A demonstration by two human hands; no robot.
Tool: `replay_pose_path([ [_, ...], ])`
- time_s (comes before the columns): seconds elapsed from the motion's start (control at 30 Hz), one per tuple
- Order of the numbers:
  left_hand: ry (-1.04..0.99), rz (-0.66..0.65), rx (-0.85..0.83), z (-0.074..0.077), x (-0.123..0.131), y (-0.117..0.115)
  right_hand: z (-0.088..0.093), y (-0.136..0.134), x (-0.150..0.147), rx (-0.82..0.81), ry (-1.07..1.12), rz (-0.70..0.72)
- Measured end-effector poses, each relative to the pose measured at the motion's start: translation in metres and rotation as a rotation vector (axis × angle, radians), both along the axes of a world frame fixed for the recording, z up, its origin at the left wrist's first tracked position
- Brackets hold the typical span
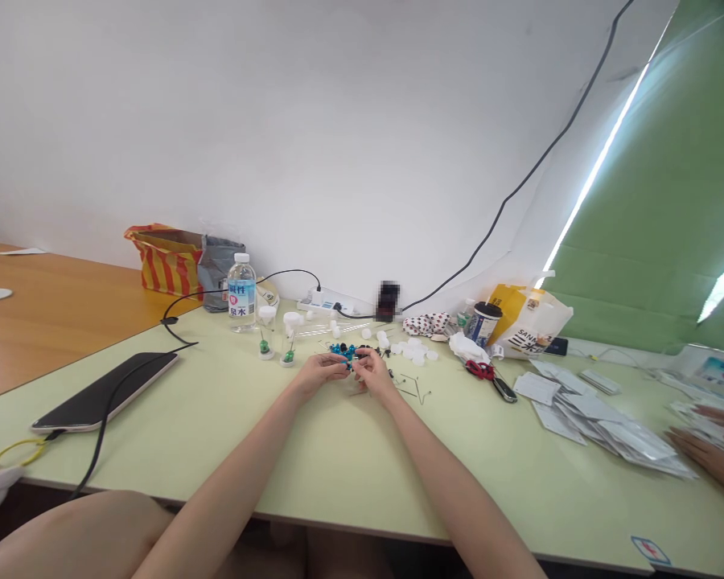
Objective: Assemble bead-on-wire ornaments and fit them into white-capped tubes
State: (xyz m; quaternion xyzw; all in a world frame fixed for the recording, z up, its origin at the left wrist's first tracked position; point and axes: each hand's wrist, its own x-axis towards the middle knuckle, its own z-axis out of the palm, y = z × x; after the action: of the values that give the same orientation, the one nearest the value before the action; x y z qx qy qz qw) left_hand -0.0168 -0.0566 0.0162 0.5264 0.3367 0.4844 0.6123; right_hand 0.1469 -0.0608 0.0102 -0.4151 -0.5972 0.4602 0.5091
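Note:
My left hand (pixel 321 375) and my right hand (pixel 372 373) meet above the table, fingertips almost touching. Both are closed in a pinch; what lies between the fingers is too small to make out, though a bit of blue shows there. Just behind the fingertips is a cluster of small blue and black pieces (pixel 343 350). Thin bent wires (pixel 421 391) lie to the right of my right hand. Left of my left hand stand two clear tubes with green pieces inside, one nearer (pixel 288 354) and one farther left (pixel 265 346). Several small white caps (pixel 414 351) are heaped behind on the right.
A water bottle (pixel 242 297) and a cabled phone-like device (pixel 105 392) are on the left. To the right are red-handled scissors (pixel 480 370), a dark cup (pixel 483 324), a bag (pixel 528 318) and white packets (pixel 603 418). Another person's hands (pixel 709 442) are at far right.

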Motion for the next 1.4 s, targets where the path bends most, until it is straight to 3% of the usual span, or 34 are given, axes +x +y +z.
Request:
replay_pose_path([
  [0.4, 0.000, -0.026, -0.002, -0.0006, -0.0002, 0.0005, 0.0012, -0.0008, -0.0006, -0.060, 0.003, 0.011],
  [1.03, -0.005, -0.003, -0.018, 0.0004, 0.0003, -0.0004, 0.0009, -0.0010, -0.0011, 0.001, 0.009, -0.001],
  [1.4, 0.030, -0.003, 0.002, 0.0002, 0.0002, -0.0007, 0.0022, -0.0029, -0.0015, 0.017, -0.013, 0.059],
])
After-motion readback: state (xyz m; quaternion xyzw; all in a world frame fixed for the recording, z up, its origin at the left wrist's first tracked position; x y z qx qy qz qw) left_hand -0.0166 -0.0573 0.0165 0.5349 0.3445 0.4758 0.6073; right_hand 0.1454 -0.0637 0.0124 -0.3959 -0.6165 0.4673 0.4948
